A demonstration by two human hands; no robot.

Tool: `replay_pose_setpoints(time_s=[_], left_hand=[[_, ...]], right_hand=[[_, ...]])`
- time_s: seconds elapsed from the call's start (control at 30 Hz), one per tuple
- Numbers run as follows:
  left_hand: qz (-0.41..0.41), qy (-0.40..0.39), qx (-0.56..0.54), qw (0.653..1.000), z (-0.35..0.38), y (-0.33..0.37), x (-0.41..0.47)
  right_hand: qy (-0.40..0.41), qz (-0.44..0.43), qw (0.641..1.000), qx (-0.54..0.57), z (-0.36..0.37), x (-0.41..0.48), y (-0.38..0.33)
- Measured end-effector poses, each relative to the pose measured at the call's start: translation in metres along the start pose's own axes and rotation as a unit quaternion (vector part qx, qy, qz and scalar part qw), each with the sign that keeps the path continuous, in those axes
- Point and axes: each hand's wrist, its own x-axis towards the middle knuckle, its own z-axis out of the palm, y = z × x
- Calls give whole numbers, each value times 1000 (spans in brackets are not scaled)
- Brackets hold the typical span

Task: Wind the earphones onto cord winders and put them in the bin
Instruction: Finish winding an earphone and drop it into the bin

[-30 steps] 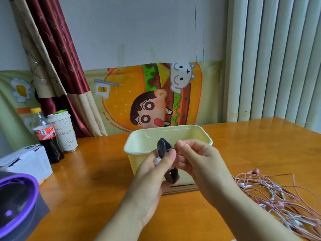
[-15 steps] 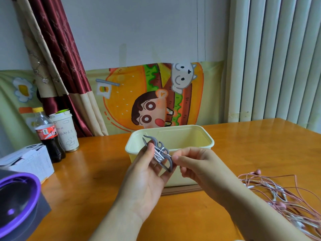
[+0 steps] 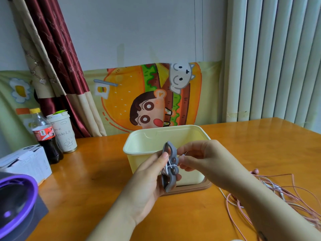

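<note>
1 cord winder (image 3: 172,171) held by left hand (image 3: 147,185) and right hand (image 3: 205,159).

left hand (image 3: 145,188) grips cord winder (image 3: 171,160) | right hand (image 3: 203,159) pinches earphone cord (image 3: 168,168) | bin (image 3: 173,134) behind

Two bare hands show, the left hand (image 3: 147,185) and the right hand (image 3: 203,159), each on a bare forearm (image 3: 111,221) that runs uncovered to the lower edge. The nails (image 3: 165,155) in view are short and plain. Low on the right arm sits a small dark mark (image 3: 261,234), perhaps a mole; blur hides which.
</note>
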Motion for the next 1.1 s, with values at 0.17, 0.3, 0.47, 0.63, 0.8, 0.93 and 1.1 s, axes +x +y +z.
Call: replay_pose_setpoints(time_s=[0.17, 0.3, 0.47, 0.63, 0.8, 0.93, 1.1], left_hand=[[39, -3, 126, 991, -3, 0, -2], [57, 12, 162, 985, -6, 2, -1], [53, 29, 148, 987, -8, 5, -1], [61, 44, 164, 984, -12, 4, 1], [17, 55, 137, 989, -8, 5, -1], [-31, 72, 56, 995, -5, 10, -3], [-55, 74, -15, 996, -4, 9, -3]], right_hand=[[3, 33, 995, 90, 1, 1, -1], [42, 12, 996, 80, 7, 0, -2], [92, -44, 994, 32, 17, -3, -1], [128, -92, 986, -47, 30, -6, 0], [134, -157, 977, -59, 31, -8, 2], [137, -178, 972, -68, 35, -8, 4], [132, -198, 968, -80, 39, -10, 7]])
